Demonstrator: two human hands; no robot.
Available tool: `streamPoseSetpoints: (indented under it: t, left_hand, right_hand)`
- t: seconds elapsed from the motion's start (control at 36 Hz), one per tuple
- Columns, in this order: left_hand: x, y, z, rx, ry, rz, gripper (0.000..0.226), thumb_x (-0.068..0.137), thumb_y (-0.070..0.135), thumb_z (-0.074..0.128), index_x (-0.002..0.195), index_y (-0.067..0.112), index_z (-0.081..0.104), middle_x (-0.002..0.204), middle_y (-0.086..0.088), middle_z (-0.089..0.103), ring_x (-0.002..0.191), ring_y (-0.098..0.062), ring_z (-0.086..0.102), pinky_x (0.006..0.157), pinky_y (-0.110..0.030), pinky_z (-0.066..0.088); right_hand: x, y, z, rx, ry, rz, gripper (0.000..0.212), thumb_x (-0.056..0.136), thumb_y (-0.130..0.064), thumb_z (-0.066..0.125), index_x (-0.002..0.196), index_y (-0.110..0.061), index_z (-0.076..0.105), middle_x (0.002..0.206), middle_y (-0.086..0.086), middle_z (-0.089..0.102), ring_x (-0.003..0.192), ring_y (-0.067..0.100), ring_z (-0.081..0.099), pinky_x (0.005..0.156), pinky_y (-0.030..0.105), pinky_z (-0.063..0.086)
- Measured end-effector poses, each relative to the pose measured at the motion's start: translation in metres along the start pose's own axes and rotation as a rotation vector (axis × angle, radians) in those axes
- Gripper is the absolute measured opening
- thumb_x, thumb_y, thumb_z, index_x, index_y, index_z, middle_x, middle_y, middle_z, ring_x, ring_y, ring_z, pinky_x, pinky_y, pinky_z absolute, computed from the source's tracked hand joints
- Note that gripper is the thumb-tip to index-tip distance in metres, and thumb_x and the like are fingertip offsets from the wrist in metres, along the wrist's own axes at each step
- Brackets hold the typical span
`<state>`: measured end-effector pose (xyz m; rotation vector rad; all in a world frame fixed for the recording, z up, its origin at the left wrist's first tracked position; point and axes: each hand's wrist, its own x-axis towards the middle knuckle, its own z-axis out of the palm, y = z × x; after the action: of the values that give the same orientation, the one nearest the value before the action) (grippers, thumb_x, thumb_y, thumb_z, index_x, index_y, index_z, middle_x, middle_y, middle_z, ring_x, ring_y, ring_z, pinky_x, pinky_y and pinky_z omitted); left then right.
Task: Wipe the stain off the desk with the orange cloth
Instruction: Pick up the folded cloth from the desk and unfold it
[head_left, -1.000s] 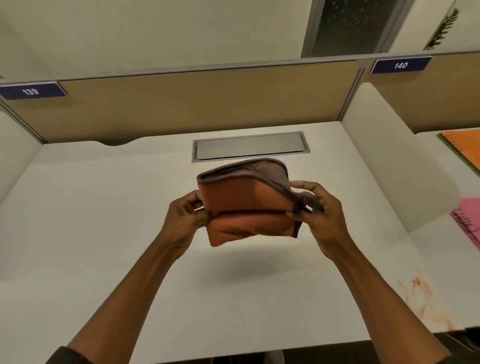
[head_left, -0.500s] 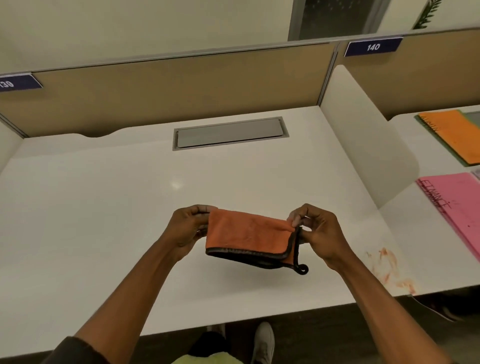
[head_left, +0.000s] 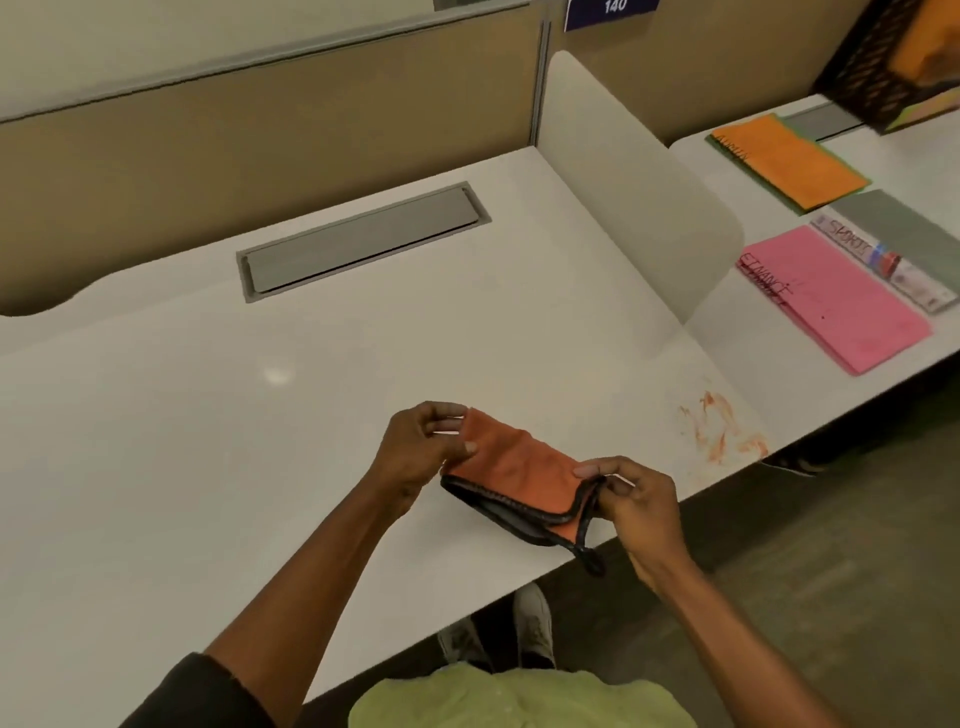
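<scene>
The folded orange cloth (head_left: 511, 465), edged in black, hangs just above the front of the white desk (head_left: 208, 441). My left hand (head_left: 421, 449) pinches its left end and my right hand (head_left: 636, 501) pinches its right corner, where a black loop dangles. The reddish-orange stain (head_left: 719, 426) is smeared on the desk's front right corner, to the right of both hands and apart from the cloth.
A grey cable flap (head_left: 358, 241) is set into the desk's back. A white divider (head_left: 639, 192) borders the right side. Beyond it lie a pink folder (head_left: 831, 301), an orange notebook (head_left: 789, 161) and a black crate (head_left: 893, 57). Tan partition at the back.
Both hands have brought the cloth down from chest height to just over the desk's front edge, folded flatter. My view has swung down and right, bringing the stain closer to centre.
</scene>
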<state>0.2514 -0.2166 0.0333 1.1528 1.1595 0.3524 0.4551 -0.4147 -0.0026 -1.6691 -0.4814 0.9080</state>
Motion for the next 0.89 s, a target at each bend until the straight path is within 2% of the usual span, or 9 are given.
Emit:
streamPoseSetpoints:
  t: [0.11, 0.22, 0.33, 0.5, 0.58, 0.67, 0.75, 0.81, 0.89]
  left_hand:
    - [0.013, -0.011, 0.026, 0.130, 0.024, 0.065, 0.043, 0.082, -0.010, 0.078, 0.113, 0.019, 0.080, 0.109, -0.002, 0.083, 0.101, -0.024, 0.080, 0.083, -0.038, 0.069]
    - [0.025, -0.017, 0.058, 0.234, -0.001, 0.140, 0.040, 0.085, -0.009, 0.077, 0.114, 0.017, 0.079, 0.106, 0.003, 0.081, 0.098, -0.015, 0.078, 0.078, -0.029, 0.065]
    - [0.038, -0.018, 0.092, 0.397, -0.032, 0.273, 0.039, 0.089, -0.005, 0.076, 0.120, 0.019, 0.077, 0.105, 0.009, 0.076, 0.092, -0.004, 0.072, 0.086, -0.033, 0.066]
    - [0.058, -0.011, 0.134, 0.555, -0.131, 0.406, 0.039, 0.093, -0.006, 0.067, 0.122, 0.019, 0.076, 0.118, 0.001, 0.078, 0.096, -0.018, 0.073, 0.089, -0.036, 0.062]
    - [0.067, -0.005, 0.149, 0.604, -0.185, 0.454, 0.040, 0.094, -0.007, 0.066, 0.125, 0.017, 0.078, 0.121, -0.001, 0.079, 0.102, -0.016, 0.071, 0.088, -0.024, 0.056]
    - [0.076, 0.000, 0.163, 0.615, -0.233, 0.470, 0.040, 0.094, -0.004, 0.070, 0.127, 0.017, 0.079, 0.123, -0.001, 0.080, 0.106, -0.015, 0.072, 0.093, -0.026, 0.057]
    - [0.083, 0.002, 0.177, 0.598, -0.272, 0.462, 0.039, 0.093, 0.001, 0.075, 0.126, 0.021, 0.081, 0.120, 0.002, 0.081, 0.105, -0.014, 0.073, 0.089, -0.021, 0.057]
    - [0.087, 0.000, 0.186, 0.597, -0.289, 0.472, 0.036, 0.091, 0.007, 0.080, 0.124, 0.021, 0.082, 0.118, 0.004, 0.082, 0.106, -0.014, 0.075, 0.093, -0.025, 0.059]
    - [0.094, -0.008, 0.198, 0.592, -0.265, 0.482, 0.037, 0.090, 0.015, 0.085, 0.126, 0.018, 0.080, 0.122, 0.002, 0.080, 0.114, -0.014, 0.074, 0.105, -0.037, 0.059]
  right_hand:
    - [-0.019, 0.017, -0.008, -0.002, 0.169, -0.009, 0.051, 0.082, 0.028, 0.057, 0.083, -0.017, 0.082, 0.104, 0.011, 0.079, 0.099, 0.028, 0.077, 0.082, 0.044, 0.066]
    - [-0.032, 0.030, -0.023, -0.006, 0.259, -0.017, 0.049, 0.083, 0.027, 0.057, 0.087, -0.015, 0.081, 0.105, 0.013, 0.079, 0.094, 0.029, 0.078, 0.082, 0.044, 0.065]
    - [-0.045, 0.037, -0.036, -0.067, 0.312, -0.003, 0.042, 0.084, 0.024, 0.060, 0.095, -0.011, 0.079, 0.101, 0.007, 0.079, 0.093, 0.024, 0.078, 0.081, 0.041, 0.064]
    - [-0.046, 0.041, -0.054, -0.122, 0.418, -0.038, 0.042, 0.083, 0.023, 0.064, 0.093, -0.014, 0.081, 0.110, 0.005, 0.075, 0.099, 0.020, 0.077, 0.086, 0.037, 0.064]
    - [-0.042, 0.041, -0.064, -0.132, 0.440, -0.060, 0.043, 0.082, 0.023, 0.067, 0.093, -0.015, 0.082, 0.110, 0.004, 0.073, 0.100, 0.020, 0.076, 0.088, 0.036, 0.064]
    - [-0.035, 0.043, -0.077, -0.151, 0.445, -0.076, 0.046, 0.082, 0.021, 0.069, 0.092, -0.022, 0.082, 0.112, 0.007, 0.073, 0.102, 0.021, 0.075, 0.091, 0.038, 0.063]
    - [-0.028, 0.048, -0.089, -0.186, 0.446, -0.077, 0.048, 0.082, 0.017, 0.071, 0.091, -0.029, 0.082, 0.111, 0.005, 0.071, 0.102, 0.025, 0.074, 0.090, 0.041, 0.062]
    - [-0.027, 0.046, -0.094, -0.237, 0.455, -0.069, 0.045, 0.082, 0.017, 0.070, 0.091, -0.025, 0.080, 0.111, 0.001, 0.067, 0.102, 0.020, 0.073, 0.090, 0.036, 0.064]
    - [-0.030, 0.046, -0.099, -0.397, 0.424, -0.068, 0.036, 0.082, 0.013, 0.072, 0.096, -0.019, 0.078, 0.111, -0.002, 0.062, 0.102, 0.015, 0.070, 0.086, 0.028, 0.063]
